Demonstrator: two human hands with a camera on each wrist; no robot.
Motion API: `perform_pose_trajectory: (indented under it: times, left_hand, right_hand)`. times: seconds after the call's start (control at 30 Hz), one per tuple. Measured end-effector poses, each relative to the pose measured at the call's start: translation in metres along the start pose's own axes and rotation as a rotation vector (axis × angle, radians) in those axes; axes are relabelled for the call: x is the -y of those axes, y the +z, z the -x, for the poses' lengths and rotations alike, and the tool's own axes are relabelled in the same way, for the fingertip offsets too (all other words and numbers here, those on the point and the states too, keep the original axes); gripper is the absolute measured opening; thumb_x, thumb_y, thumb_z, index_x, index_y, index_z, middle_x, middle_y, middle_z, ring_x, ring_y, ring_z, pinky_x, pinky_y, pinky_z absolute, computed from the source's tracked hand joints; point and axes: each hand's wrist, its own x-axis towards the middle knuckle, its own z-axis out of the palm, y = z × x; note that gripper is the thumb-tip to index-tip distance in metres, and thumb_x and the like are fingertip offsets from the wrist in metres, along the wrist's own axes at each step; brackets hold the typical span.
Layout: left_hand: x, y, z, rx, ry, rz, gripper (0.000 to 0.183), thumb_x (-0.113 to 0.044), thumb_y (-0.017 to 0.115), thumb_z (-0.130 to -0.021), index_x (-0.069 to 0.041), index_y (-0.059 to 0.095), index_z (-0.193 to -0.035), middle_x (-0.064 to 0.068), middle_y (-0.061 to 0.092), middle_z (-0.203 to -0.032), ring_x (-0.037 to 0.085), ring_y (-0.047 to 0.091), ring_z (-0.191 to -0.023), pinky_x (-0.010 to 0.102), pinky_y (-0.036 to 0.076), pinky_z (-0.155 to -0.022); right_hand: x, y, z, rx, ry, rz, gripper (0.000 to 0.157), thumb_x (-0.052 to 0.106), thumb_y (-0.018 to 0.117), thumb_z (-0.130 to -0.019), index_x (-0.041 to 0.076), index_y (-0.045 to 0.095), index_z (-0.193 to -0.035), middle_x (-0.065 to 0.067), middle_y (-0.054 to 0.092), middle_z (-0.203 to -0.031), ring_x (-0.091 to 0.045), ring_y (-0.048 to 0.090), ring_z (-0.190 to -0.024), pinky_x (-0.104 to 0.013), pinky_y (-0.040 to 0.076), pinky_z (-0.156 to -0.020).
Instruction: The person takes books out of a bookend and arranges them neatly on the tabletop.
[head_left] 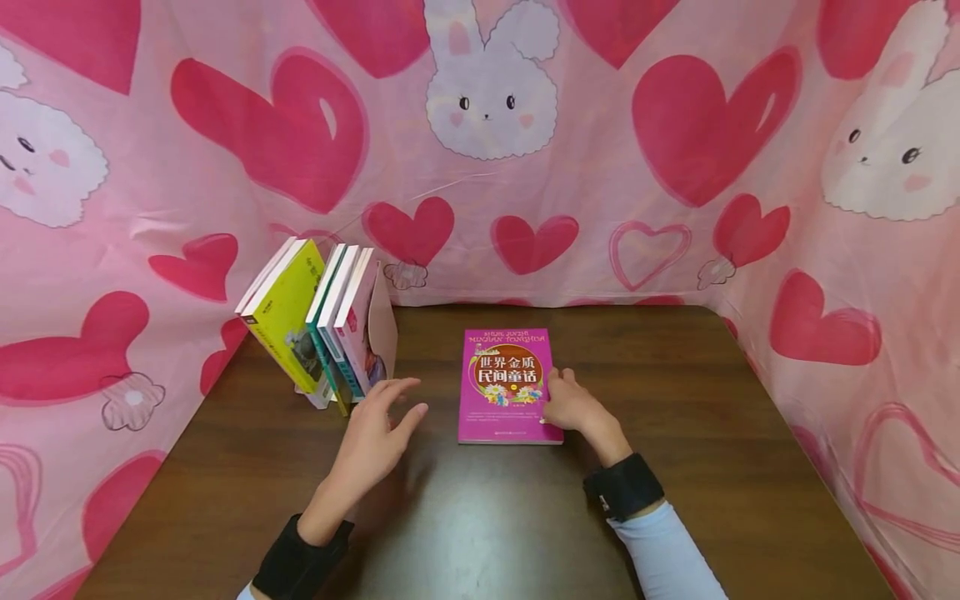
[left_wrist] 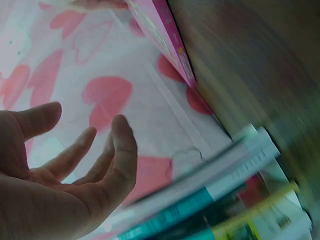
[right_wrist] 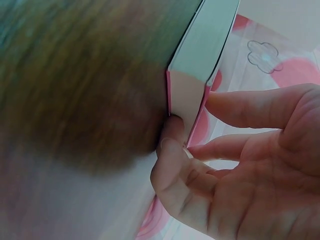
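Observation:
A magenta book (head_left: pixel 504 423) with white Chinese title characters lies face up in the middle of the table. My right hand (head_left: pixel 579 406) pinches its right side. In the right wrist view, the thumb (right_wrist: pixel 250 107) is against the cover and the curled fingers (right_wrist: pixel 172 162) reach round the page edge (right_wrist: pixel 186 92). To the left of that book, my left hand (head_left: pixel 367 446) hovers with fingers loosely spread, holding nothing. Several standing books (left_wrist: pixel 200 195) are near its fingers, among them a yellow-green one (head_left: pixel 288 312) and a pink one (head_left: pixel 362 317).
The standing books lean left at the table's back left. A pale upright panel (head_left: pixel 384 325) stands at their right end. Brown wooden tabletop (head_left: pixel 660 358) surrounds the magenta book. Pink cloth (head_left: pixel 585 183) with hearts and rabbits hangs behind and along both sides.

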Motion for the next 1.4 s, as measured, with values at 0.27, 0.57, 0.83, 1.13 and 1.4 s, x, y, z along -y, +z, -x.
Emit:
perform_pose_trajectory:
  times: [0.27, 0.57, 0.83, 1.13, 1.4]
  left_hand:
    - [0.013, -0.029, 0.017, -0.158, -0.067, 0.04, 0.031, -0.017, 0.068, -0.105, -0.008, 0.065, -0.134, 0.01, 0.062, -0.121, 0.026, 0.062, -0.101, 0.031, 0.057, -0.08]
    - [0.021, -0.044, 0.028, -0.422, -0.061, 0.198, 0.031, -0.016, 0.064, -0.107, -0.001, 0.051, -0.13, 0.007, 0.061, -0.105, 0.016, 0.062, -0.09, 0.016, 0.054, -0.071]
    - [0.041, -0.056, 0.02, -0.741, -0.104, 0.198, 0.036, -0.006, 0.065, -0.102, 0.003, 0.048, -0.133, -0.003, 0.048, -0.105, 0.013, 0.051, -0.095, 0.013, 0.047, -0.074]
    - [0.064, -0.067, 0.006, -0.814, -0.142, 0.222, 0.075, -0.005, 0.069, -0.098, -0.021, 0.03, -0.159, 0.005, 0.038, -0.148, 0.018, 0.04, -0.135, 0.03, 0.046, -0.103]
    - [0.08, -0.075, -0.009, -0.728, -0.22, 0.2, 0.075, -0.014, 0.066, -0.1, -0.021, 0.024, -0.162, 0.01, 0.036, -0.152, 0.028, 0.042, -0.139, 0.041, 0.048, -0.107]
  right_hand:
    - [0.001, 0.0, 0.0, -0.004, -0.004, 0.014, 0.084, 0.013, 0.071, -0.094, -0.015, 0.024, -0.158, -0.03, 0.04, -0.138, -0.04, 0.055, -0.108, -0.056, 0.051, -0.095]
    - [0.002, -0.001, 0.0, -0.005, -0.005, 0.013, 0.085, 0.012, 0.072, -0.093, -0.015, 0.024, -0.158, -0.028, 0.041, -0.134, -0.037, 0.055, -0.106, -0.053, 0.052, -0.091]
    - [0.003, 0.0, 0.002, -0.008, -0.008, 0.008, 0.085, 0.012, 0.072, -0.093, -0.015, 0.025, -0.158, -0.028, 0.041, -0.135, -0.037, 0.055, -0.106, -0.053, 0.051, -0.093]
    - [0.002, 0.001, 0.0, -0.02, -0.026, 0.042, 0.081, 0.01, 0.068, -0.094, -0.017, 0.025, -0.157, -0.03, 0.041, -0.137, -0.039, 0.055, -0.108, -0.054, 0.05, -0.097]
    - [0.001, 0.002, 0.0, -0.026, -0.034, 0.052, 0.079, 0.008, 0.067, -0.095, -0.017, 0.025, -0.157, -0.03, 0.041, -0.138, -0.037, 0.055, -0.107, -0.051, 0.05, -0.094]
